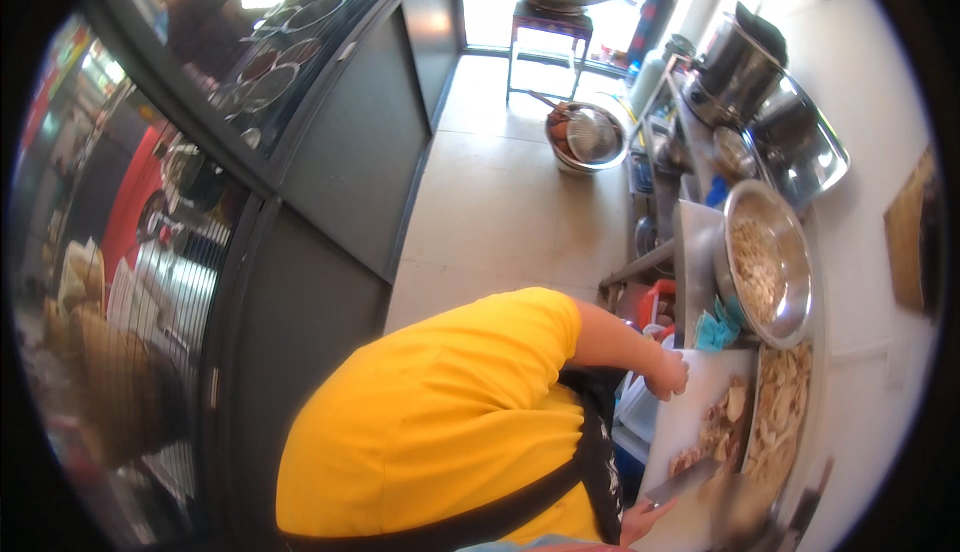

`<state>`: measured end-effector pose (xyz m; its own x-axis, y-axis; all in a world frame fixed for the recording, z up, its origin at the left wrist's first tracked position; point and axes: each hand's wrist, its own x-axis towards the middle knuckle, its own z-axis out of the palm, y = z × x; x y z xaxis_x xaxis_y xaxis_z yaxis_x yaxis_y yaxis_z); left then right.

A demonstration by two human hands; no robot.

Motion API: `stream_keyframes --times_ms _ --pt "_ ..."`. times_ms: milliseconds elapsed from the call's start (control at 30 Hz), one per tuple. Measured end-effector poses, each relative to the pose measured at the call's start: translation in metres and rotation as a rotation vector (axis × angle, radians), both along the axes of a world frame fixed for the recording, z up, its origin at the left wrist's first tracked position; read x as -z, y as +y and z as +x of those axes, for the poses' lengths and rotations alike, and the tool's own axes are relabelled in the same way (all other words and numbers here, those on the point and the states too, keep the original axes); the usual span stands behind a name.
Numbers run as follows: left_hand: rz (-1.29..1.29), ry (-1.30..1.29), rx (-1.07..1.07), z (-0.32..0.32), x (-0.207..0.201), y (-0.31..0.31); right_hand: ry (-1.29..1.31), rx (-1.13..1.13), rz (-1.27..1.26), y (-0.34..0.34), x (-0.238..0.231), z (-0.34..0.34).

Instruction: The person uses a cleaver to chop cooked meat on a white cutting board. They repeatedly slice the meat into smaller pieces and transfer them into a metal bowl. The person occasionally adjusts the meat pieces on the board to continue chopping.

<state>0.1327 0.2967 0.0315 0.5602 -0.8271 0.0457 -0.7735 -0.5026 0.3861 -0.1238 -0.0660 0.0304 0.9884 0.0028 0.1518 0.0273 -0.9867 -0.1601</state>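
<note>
The right hand [643, 522] has its fingers clamped on a knife [685, 481] near chopped pieces [720, 436]; the left hand [668, 376] is over the white board's [702, 376] far left, its fingers' state unclear.

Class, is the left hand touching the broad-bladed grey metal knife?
Apart: the head view shows flat white cutting board between the left hand and the knife.
</note>
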Motion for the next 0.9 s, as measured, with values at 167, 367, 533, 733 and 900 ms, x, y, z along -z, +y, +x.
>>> stream_keyframes --times_ms 167,367,533,733,900 --pt "-0.061 -0.012 -0.155 0.012 -0.009 0.033 -0.068 0.035 0.092 0.002 0.015 0.005" --pt "-0.248 -0.013 -0.095 0.012 -0.001 -0.009 -0.022 0.252 0.404 0.040 -0.002 -0.013" --pt "-0.339 0.200 0.029 -0.008 0.006 -0.073 -0.019 0.382 0.585 0.068 -0.025 -0.011" --pt "-0.305 0.209 0.262 -0.022 0.007 -0.123 0.096 0.556 0.466 0.084 -0.048 -0.008" --pt "-0.350 0.063 0.311 -0.023 0.017 -0.149 0.130 0.583 0.408 0.099 -0.058 -0.003"
